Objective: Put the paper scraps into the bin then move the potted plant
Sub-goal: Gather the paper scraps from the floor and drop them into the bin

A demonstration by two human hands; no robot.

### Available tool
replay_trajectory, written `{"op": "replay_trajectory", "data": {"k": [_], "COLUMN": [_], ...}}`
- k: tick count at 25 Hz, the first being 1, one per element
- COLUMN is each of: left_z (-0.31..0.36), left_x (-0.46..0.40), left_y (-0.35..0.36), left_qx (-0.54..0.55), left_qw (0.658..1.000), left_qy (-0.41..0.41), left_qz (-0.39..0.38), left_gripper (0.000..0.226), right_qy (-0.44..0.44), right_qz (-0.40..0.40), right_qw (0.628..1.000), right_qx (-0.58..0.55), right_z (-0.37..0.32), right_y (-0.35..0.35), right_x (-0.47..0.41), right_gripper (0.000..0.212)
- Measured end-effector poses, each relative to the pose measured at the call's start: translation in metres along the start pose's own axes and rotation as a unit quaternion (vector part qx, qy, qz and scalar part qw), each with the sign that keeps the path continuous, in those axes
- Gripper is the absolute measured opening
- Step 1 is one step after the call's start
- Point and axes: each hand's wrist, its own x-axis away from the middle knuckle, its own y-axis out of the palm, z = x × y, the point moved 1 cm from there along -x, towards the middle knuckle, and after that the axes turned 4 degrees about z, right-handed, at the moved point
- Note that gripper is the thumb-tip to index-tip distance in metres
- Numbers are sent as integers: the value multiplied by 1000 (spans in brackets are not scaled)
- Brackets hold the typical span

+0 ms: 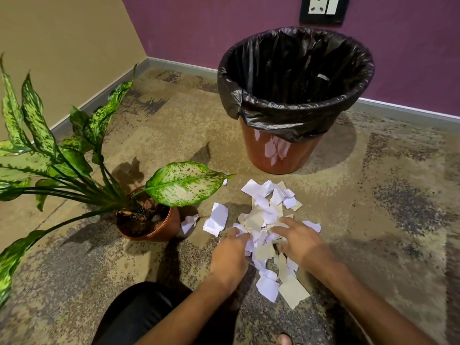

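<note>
Black-clad knee [139, 312] at lower edge. Left to right: potted plant in brown plastic pot [159, 224], variegated leaves; left hand [230, 255], fingers curled into torn white and beige paper scraps [263, 220] on speckled floor [373, 220]; right hand [298, 241], fingers spread on pile; beyond, brown bin with black liner [293, 95].

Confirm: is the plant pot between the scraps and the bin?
No, the pot sits left of the scraps, while the bin stands beyond them with bare floor between.
</note>
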Motion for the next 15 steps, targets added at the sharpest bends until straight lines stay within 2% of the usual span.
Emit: {"op": "replay_trajectory", "data": {"k": [3,5,8,11,15], "left_z": [0,0,1,4,8], "left_x": [-4,-4,-2,3,8], "left_y": [-9,-15,-26,-37,-54], "left_qx": [48,64,77,91,120], "left_qw": [998,995,992,988,983], "left_qy": [6,9,23,32,11], "left_qz": [47,72,100,120,141], "left_gripper": [23,24,31,40,33], "right_qy": [14,29,45,32,53], "right_qz": [46,52,72,117,164], "right_qw": [999,998,994,988,978], "right_qx": [-11,-6,-64,-94,-116], "right_z": [1,3,10,15,18], "right_y": [-9,-13,-18,-28,-50], "right_x": [5,7,14,22,23], "right_gripper": [49,59,70,62,60]}}
